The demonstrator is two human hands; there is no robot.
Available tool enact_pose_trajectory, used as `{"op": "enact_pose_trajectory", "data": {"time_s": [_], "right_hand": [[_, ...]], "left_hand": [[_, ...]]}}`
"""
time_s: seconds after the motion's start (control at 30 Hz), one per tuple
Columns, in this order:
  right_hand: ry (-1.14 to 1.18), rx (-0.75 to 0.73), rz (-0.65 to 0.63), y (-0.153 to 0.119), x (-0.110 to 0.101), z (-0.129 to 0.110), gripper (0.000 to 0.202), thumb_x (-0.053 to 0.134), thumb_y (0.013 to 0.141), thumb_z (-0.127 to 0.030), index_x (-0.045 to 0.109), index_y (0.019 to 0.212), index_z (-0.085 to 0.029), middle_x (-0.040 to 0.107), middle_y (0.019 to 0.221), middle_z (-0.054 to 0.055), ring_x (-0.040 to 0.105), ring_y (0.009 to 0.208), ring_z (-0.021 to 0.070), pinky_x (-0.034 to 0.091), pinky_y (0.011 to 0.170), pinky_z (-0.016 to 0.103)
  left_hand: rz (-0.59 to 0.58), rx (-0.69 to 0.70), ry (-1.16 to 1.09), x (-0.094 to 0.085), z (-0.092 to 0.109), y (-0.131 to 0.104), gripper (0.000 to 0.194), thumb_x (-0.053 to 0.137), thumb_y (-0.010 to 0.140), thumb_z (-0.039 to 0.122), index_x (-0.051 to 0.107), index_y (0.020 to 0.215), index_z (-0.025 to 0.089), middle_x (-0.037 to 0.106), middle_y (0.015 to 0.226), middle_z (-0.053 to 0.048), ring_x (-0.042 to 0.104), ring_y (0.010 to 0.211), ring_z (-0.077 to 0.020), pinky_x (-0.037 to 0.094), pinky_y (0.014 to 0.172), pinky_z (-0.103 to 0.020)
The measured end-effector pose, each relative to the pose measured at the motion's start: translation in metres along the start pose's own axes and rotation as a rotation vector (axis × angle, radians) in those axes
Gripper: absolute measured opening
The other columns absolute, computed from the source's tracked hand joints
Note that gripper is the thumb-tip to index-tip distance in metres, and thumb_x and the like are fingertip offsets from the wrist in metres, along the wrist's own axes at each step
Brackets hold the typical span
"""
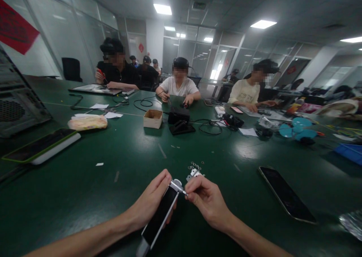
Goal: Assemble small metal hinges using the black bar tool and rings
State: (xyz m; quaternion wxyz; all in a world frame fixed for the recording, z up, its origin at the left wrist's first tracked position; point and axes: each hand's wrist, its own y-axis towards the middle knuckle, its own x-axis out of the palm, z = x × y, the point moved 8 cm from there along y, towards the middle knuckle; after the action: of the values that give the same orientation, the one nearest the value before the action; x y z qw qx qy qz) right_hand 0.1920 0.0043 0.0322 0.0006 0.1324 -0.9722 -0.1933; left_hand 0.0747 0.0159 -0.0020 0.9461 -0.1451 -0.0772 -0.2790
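My left hand (152, 193) is wrapped round a long black and silver hand tool (160, 215), which slants up from the bottom edge. Its rounded silver head points right, toward my right hand (207, 202). There my right thumb and forefinger are pinched at a small thin metal piece (184, 192) sticking out of the head; the fingertips hide most of it. Just beyond the right hand lie small metal brackets (194, 173), partly covered by the fingers. Several small metal rings (195, 165) are scattered behind them on the green table (132, 151).
A phone (285, 193) lies to the right, with crumpled clear plastic (352, 223) beyond it. Farther back stand a small cardboard box (153, 119) and a black device (179, 117) with cables. Left are a green-edged tablet (42, 146) and a computer case (19, 98). Co-workers sit across.
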Motion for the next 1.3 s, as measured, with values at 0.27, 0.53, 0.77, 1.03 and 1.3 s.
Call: {"op": "enact_pose_trajectory", "data": {"time_s": [0.27, 0.53, 0.77, 1.03, 1.3], "right_hand": [[-0.140, -0.015, -0.067, 0.001, -0.004, -0.002, 0.008, 0.063, 0.083, -0.024, 0.062, 0.078, -0.019, 0.061, 0.074, 0.002, 0.057, 0.068, 0.0135, 0.047, 0.064, 0.026], [-0.315, 0.024, 0.159, -0.001, -0.014, 0.007, 0.007, 0.064, 0.080, -0.025, 0.066, 0.078, -0.018, 0.065, 0.071, 0.001, 0.059, 0.064, 0.0133, 0.048, 0.059, 0.024], [-0.267, 0.009, 0.290, -0.008, -0.011, 0.009, 0.009, 0.065, 0.080, -0.025, 0.071, 0.082, -0.019, 0.070, 0.074, 0.003, 0.065, 0.064, 0.0152, 0.055, 0.062, 0.027], [-0.346, -0.121, 0.289, -0.010, -0.007, -0.001, 0.006, 0.065, 0.080, -0.021, 0.070, 0.083, -0.020, 0.072, 0.080, 0.004, 0.068, 0.073, 0.0163, 0.057, 0.070, 0.027], [-0.524, -0.146, 0.176, -0.002, -0.010, -0.002, 0.009, 0.061, 0.082, -0.021, 0.068, 0.087, -0.019, 0.071, 0.078, 0.004, 0.066, 0.069, 0.0159, 0.055, 0.064, 0.028]], "left_hand": [[-0.028, -0.070, -0.025, 0.001, -0.008, 0.003, 0.045, 0.050, 0.081, 0.065, 0.033, 0.086, 0.024, 0.058, 0.058, 0.006, 0.050, 0.033, -0.0098, 0.039, 0.027, -0.014], [0.124, 0.052, 0.017, -0.009, -0.001, 0.001, 0.042, 0.045, 0.085, 0.063, 0.037, 0.084, 0.022, 0.059, 0.061, 0.004, 0.053, 0.038, -0.0099, 0.042, 0.031, -0.015], [0.205, 0.158, 0.110, -0.012, 0.006, -0.003, 0.043, 0.042, 0.086, 0.063, 0.038, 0.083, 0.021, 0.060, 0.065, 0.004, 0.055, 0.041, -0.0099, 0.042, 0.035, -0.017], [0.152, 0.146, 0.164, -0.006, 0.003, -0.006, 0.045, 0.043, 0.084, 0.066, 0.039, 0.084, 0.021, 0.061, 0.070, 0.002, 0.062, 0.050, -0.0162, 0.046, 0.042, -0.023], [0.111, 0.398, 0.759, -0.019, 0.034, 0.003, 0.034, 0.034, 0.095, 0.043, 0.051, 0.079, 0.018, 0.056, 0.070, 0.000, 0.054, 0.064, -0.0159, 0.043, 0.062, -0.027]]}}
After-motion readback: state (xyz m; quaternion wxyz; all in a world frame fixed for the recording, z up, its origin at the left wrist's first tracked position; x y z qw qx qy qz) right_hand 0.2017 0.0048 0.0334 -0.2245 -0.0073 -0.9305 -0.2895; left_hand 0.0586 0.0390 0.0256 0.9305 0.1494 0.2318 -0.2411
